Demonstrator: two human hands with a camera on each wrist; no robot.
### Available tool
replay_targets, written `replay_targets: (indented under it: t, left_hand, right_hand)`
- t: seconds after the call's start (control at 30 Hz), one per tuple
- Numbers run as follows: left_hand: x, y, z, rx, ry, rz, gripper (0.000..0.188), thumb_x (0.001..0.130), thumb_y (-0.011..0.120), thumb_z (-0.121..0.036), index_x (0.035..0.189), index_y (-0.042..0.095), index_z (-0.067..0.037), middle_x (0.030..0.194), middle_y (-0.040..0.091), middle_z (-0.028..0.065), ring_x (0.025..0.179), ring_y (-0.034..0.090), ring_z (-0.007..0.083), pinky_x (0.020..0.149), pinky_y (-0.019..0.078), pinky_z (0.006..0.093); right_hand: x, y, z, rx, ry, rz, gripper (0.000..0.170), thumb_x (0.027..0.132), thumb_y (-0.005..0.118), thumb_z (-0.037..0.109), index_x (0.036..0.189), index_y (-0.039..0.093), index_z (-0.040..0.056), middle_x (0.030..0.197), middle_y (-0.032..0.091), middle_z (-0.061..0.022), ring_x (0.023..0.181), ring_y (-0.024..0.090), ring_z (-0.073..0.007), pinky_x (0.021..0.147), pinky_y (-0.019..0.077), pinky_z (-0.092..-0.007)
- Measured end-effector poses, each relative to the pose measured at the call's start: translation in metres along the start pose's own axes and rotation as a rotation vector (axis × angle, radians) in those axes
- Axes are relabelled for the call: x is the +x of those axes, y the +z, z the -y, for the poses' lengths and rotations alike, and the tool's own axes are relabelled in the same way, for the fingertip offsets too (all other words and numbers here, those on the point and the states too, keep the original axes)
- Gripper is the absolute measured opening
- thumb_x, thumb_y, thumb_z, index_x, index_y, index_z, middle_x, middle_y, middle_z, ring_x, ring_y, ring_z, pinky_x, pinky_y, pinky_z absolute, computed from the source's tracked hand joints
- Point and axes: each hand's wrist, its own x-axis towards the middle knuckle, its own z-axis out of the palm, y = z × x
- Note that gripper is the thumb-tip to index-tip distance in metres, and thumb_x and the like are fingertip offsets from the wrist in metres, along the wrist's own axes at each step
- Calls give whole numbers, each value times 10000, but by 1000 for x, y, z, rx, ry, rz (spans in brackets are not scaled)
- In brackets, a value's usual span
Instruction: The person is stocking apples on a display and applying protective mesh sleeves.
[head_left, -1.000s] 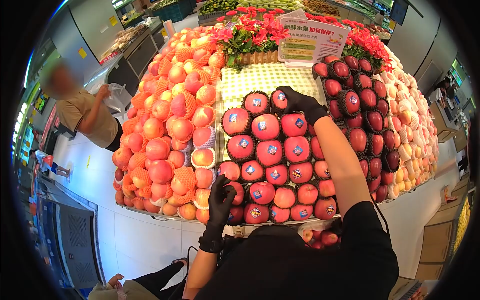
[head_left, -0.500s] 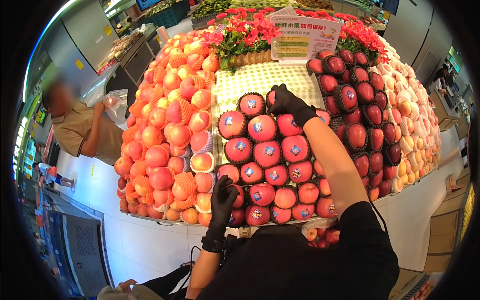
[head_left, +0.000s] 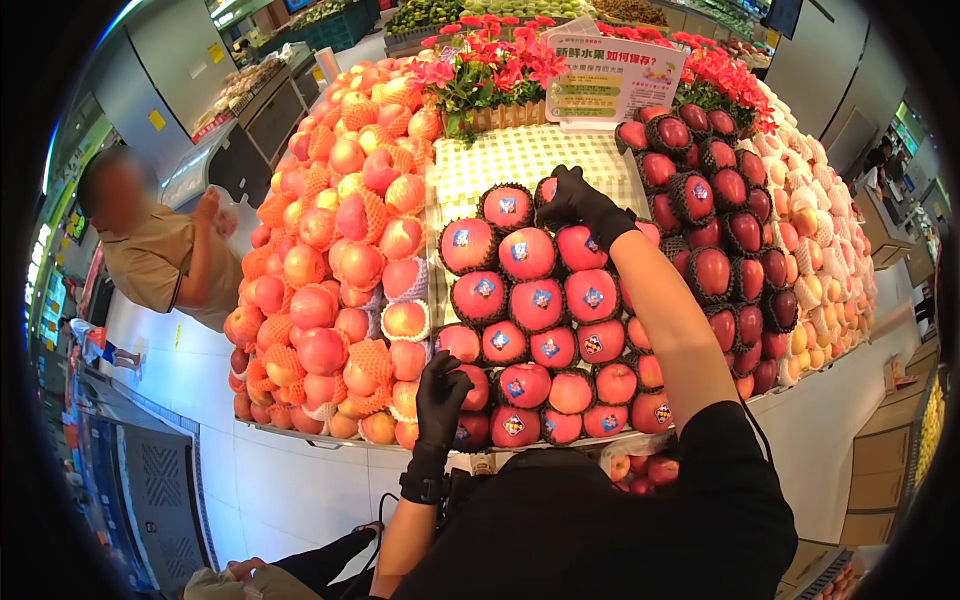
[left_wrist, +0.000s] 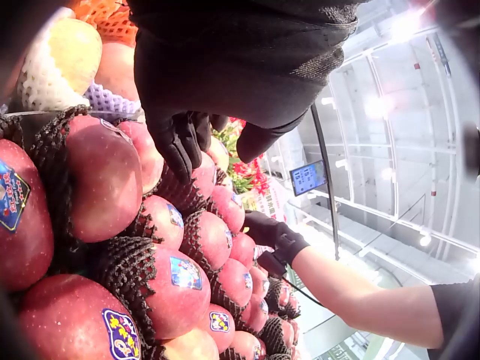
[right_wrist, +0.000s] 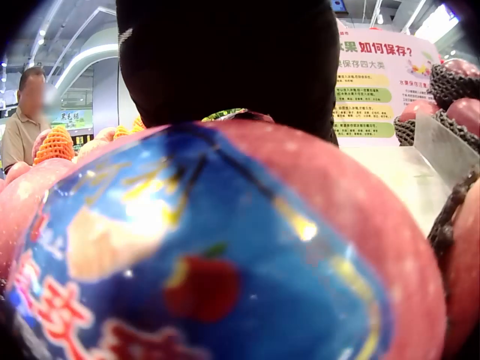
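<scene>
Red apples with blue stickers (head_left: pixel 528 253) in dark net sleeves lie in rows on the sloping display. In the head view my black-gloved right hand (head_left: pixel 583 203) grips an apple (head_left: pixel 545 191) at the upper edge of these rows, covering much of it. A stickered apple (right_wrist: pixel 360 225) fills the right wrist view, with the dark glove (right_wrist: pixel 225 60) behind it. My gloved left hand (head_left: pixel 440 400) hovers at the lower left of the rows, fingers loosely bent and holding nothing. From the left wrist (left_wrist: pixel 232 67), its fingertips hang close over the apples (left_wrist: pixel 169 289); contact is unclear.
Orange-netted fruit (head_left: pixel 368 365) is piled left, darker apples (head_left: pixel 712 272) and pale-netted fruit (head_left: pixel 815 250) right. A checkered cloth (head_left: pixel 500 160) lies above the rows, below red flowers (head_left: pixel 500 65) and a sign (head_left: pixel 615 80). A person (head_left: pixel 165 250) stands left.
My right hand covers more of its apple than a second ago, when the sticker showed plainly. My left hand keeps its pose. The standing person has shifted and raised a hand.
</scene>
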Motion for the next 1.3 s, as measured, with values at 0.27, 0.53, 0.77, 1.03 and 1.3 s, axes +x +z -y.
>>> replay_targets:
  t: [0.27,0.53,0.77,1.03,1.3]
  left_hand:
    - [0,-16,6,22,23,24,526,883,649,-2,1358,421,-5,1199,562,111,969,574,140,840,526,300]
    - [3,-22,5,-39,51,27,507,877,649,6,1339,439,-2,1148,570,85,944,562,125,831,513,281]
    - [4,-27,-9,-54,49,28,502,865,639,44,1328,446,3,1086,576,64,913,559,111,832,499,254]
    - [8,-33,-16,-141,8,10,406,895,626,-6,1280,499,11,1085,600,76,890,581,128,810,519,279]
    - [24,-35,-23,-133,-2,10,395,1040,429,-303,812,592,-25,719,610,37,635,551,116,606,455,268]
  right_hand:
    - [-5,1,-1,-66,-14,26,1009,578,832,506,1326,392,-10,1353,382,-314,1113,563,-466,944,500,-460]
    - [36,3,-41,188,-16,15,672,936,548,458,1418,378,22,1275,570,-226,1147,572,-307,953,475,-403]
    - [21,-11,-30,140,63,-36,651,946,501,466,1397,408,5,1327,536,-229,1214,525,-349,1013,431,-423]
    - [-23,-30,-28,350,-152,-250,566,905,548,552,1123,619,35,1063,660,-191,985,623,-292,890,463,-381]
    - [-137,-44,-27,309,-61,-374,364,857,623,367,778,619,12,687,595,-105,643,543,-202,665,456,-373]
